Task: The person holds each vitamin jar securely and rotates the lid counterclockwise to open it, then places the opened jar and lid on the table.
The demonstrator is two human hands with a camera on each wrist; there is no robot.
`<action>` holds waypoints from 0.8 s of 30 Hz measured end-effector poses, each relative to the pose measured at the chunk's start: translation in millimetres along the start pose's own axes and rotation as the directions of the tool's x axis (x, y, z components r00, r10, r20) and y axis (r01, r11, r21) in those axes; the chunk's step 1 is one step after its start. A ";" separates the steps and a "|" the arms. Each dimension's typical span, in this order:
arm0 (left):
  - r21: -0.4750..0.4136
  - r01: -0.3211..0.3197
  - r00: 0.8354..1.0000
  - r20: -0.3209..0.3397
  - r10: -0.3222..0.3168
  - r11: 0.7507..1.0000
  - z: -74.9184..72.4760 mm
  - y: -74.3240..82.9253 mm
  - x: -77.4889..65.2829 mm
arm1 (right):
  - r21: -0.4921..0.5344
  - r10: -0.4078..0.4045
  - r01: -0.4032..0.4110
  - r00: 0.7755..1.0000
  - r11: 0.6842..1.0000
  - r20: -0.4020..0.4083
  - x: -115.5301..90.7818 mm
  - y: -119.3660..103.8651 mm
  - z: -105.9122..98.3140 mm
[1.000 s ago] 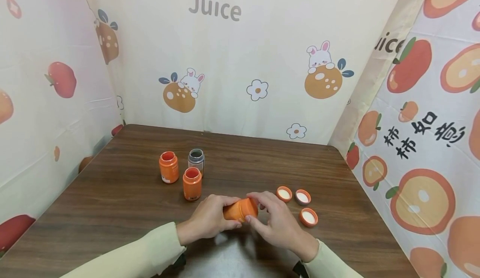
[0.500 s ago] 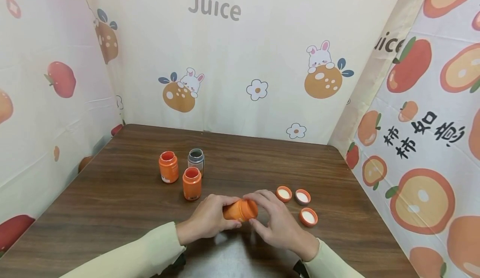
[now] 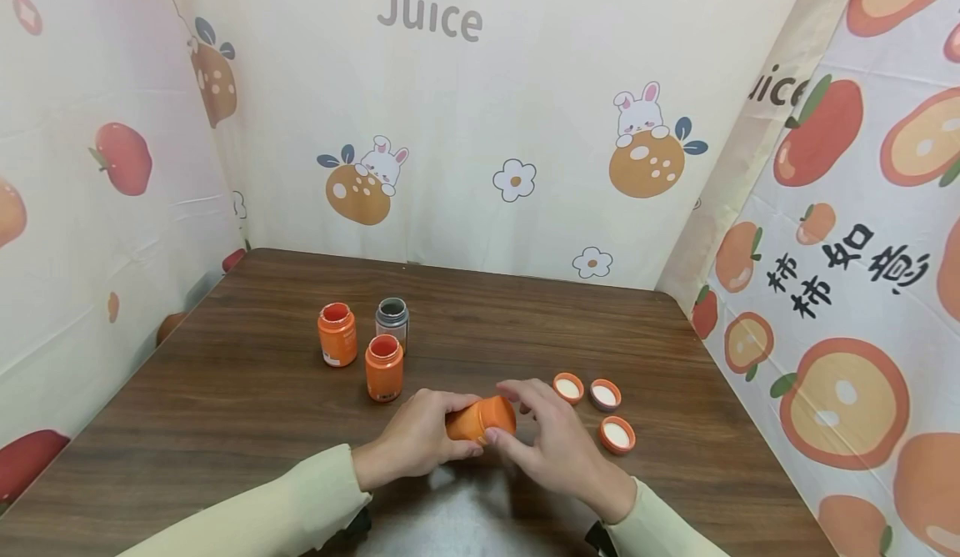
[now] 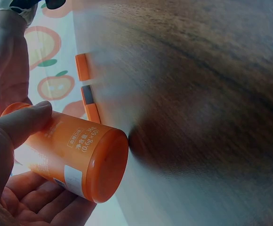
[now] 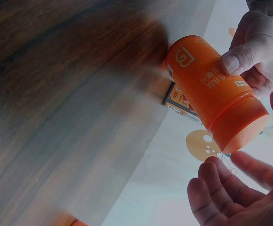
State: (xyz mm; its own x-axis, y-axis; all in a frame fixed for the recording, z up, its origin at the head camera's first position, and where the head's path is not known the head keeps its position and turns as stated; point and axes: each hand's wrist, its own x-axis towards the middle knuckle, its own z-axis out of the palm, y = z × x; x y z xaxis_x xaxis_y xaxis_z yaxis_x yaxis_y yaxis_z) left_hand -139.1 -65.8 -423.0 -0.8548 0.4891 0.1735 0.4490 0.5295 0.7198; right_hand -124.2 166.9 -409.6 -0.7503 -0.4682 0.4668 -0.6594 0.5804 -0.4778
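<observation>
My left hand (image 3: 420, 439) grips an orange bottle (image 3: 467, 424) by its body, tilted with the capped end toward my right hand (image 3: 561, 449). Printed text and a white label show on the bottle (image 4: 75, 141) in the left wrist view, where its base faces the camera. An orange screw cap (image 5: 242, 123) sits on the neck in the right wrist view. The right hand's loosely bent fingers are spread around that cap, a fingertip right at its lower edge and the thumb apart from it.
Two orange bottles (image 3: 338, 340) and a grey bottle (image 3: 392, 317) stand uncapped at the left on the brown wooden table (image 3: 247, 424). To the right of my right hand, several caps (image 3: 617, 435) lie with their white insides up. Fruit-printed cloth (image 3: 450, 123) surrounds the table.
The right hand's fingers and thumb have shifted around the cap, farther over it half a second ago and drawn back now. The left hand and bottle have stayed in place.
</observation>
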 end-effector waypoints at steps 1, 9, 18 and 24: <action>-0.003 0.000 1.000 0.001 0.000 1.000 0.0 0.1 0.0 | -0.003 0.019 -0.019 1.000 1.000 -0.004 0.1 -0.4 0.0; 0.001 -0.002 1.000 -0.004 0.002 1.000 0.9 -0.4 0.7 | -0.063 0.063 -0.064 0.998 0.996 -0.025 2.0 -2.7 0.3; -0.003 -0.003 1.000 0.000 0.003 1.000 1.3 -1.3 0.5 | -0.056 0.067 -0.068 0.998 0.996 -0.007 2.5 -1.9 0.7; -0.016 -0.006 1.000 0.007 0.007 1.000 0.4 -0.6 0.1 | -0.037 0.048 -0.048 0.999 0.998 -0.007 1.6 -1.3 0.7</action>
State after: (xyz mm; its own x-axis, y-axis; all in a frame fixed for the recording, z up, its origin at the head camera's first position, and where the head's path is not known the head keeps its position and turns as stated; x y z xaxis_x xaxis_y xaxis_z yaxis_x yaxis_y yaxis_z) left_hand -139.4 -65.8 -423.7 -0.8501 0.4973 0.1735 0.4502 0.5150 0.7295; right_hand -124.6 165.0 -408.7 -0.7808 -0.4351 0.4483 -0.6202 0.6265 -0.4721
